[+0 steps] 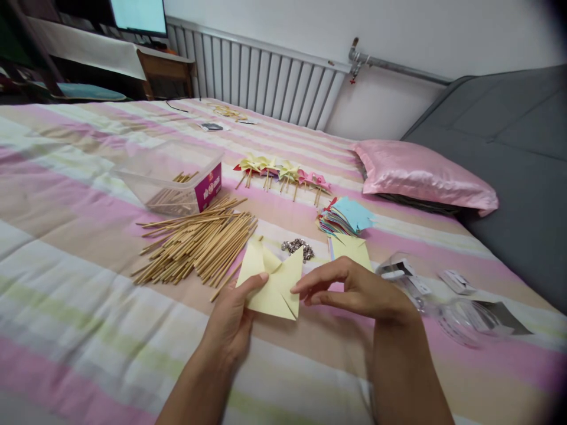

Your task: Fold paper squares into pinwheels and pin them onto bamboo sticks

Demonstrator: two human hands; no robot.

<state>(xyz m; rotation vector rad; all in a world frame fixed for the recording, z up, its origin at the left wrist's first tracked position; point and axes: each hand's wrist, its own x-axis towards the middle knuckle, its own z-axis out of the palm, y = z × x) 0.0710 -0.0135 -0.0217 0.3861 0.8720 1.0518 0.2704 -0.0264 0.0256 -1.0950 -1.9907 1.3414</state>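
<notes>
Yellow paper [273, 282], partly folded, is pinched between left hand [230, 321] and right hand [354, 290] fingertips above the bed [66, 283]. Sticks [195, 245] lie just left; pins [298, 248] behind.

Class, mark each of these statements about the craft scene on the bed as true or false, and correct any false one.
1. Both hands hold a yellow folded paper. True.
2. The wooden sticks all lie inside the plastic box. False: most lie in a loose pile on the bed, beside the box.
3. Finished pinwheels lie in a row beyond the sticks. True.
4. The pillow is blue. False: it is pink.
5. The left hand grips a stick. False: it holds the paper's edge, as does the right hand.
</notes>
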